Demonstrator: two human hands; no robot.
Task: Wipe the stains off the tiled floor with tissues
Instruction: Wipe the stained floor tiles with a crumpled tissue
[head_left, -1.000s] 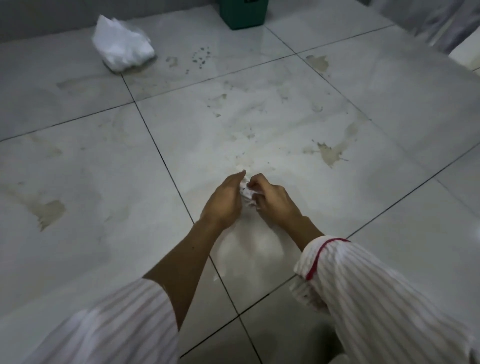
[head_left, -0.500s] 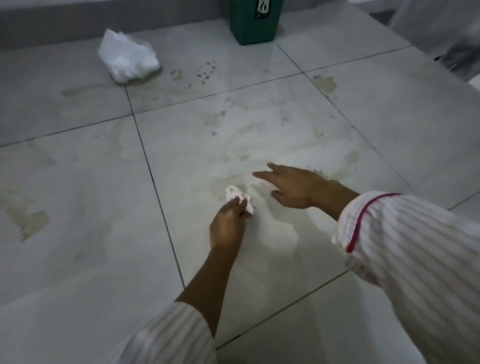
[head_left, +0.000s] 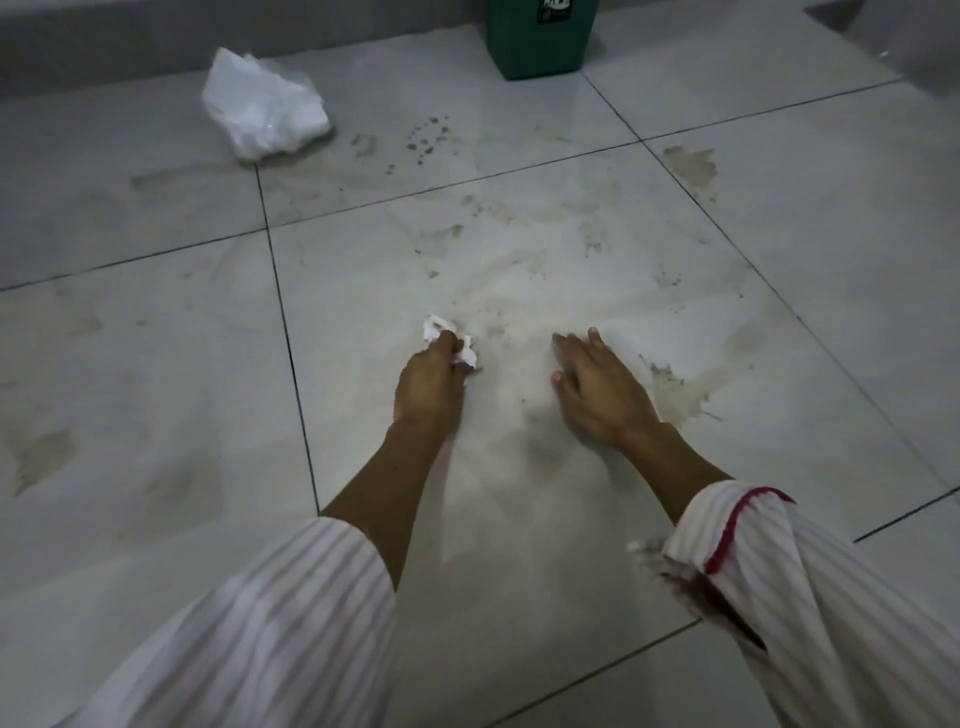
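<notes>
Pale glossy tiled floor (head_left: 156, 322) with dark grout lines fills the head view, marked across several tiles by brownish stains. A dried blotch (head_left: 675, 392) lies just right of the right hand, a second blotch (head_left: 691, 166) sits on the far right tile, a third blotch (head_left: 44, 457) shows at the left edge, and a cluster of small dark spots (head_left: 426, 140) lies on a far tile. A green bin (head_left: 537, 44) stands at the top edge near the wall; it carries a dark label with white marks, too small and cropped to read. A crumpled white plastic bag (head_left: 265, 106) rests on the floor to the left of the bin, well apart from both hands.

Left hand (head_left: 428, 384): fingers curled closed, gripping a small crumpled white tissue (head_left: 452, 345), which protrudes beyond the fingertips and is pressed to the central tile over faint smears. Right hand (head_left: 597, 387): open, fingers extended and close together, palm down on the same tile, holding nothing; whether the whole palm touches the tile cannot be told. The two hands lie near each other but apart. Both forearms are bare below pushed-up striped sleeves (head_left: 270, 623), and the right cuff has red piping.
</notes>
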